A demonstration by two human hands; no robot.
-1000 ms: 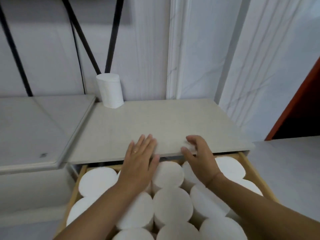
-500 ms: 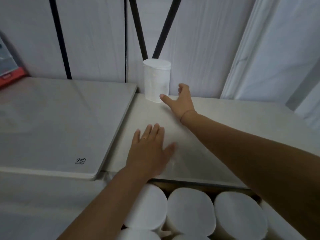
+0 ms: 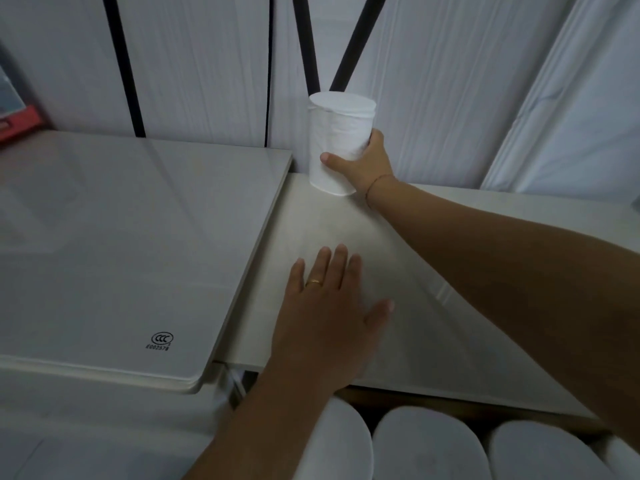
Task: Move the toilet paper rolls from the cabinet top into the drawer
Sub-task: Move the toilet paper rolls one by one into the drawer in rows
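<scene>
One white wrapped toilet paper roll (image 3: 337, 133) stands upright at the back left corner of the beige cabinet top (image 3: 450, 258), against the wall. My right hand (image 3: 363, 164) is wrapped around its lower right side, thumb in front, fingers behind. My left hand (image 3: 329, 317) lies flat, fingers spread, on the cabinet top near its front edge; it holds nothing. Below the front edge, the open drawer (image 3: 398, 400) shows the round tops of stored rolls (image 3: 426, 445) standing side by side.
A white glossy surface (image 3: 121, 244) with a printed mark adjoins the cabinet top on the left, slightly higher. A red-edged object (image 3: 17, 123) sits at the far left. Black rods (image 3: 349, 57) run up the white panelled wall behind the roll.
My right hand has reached from the drawer's edge to the back of the cabinet top and closed around the roll. My left hand has stayed flat on the top. The view has shifted left.
</scene>
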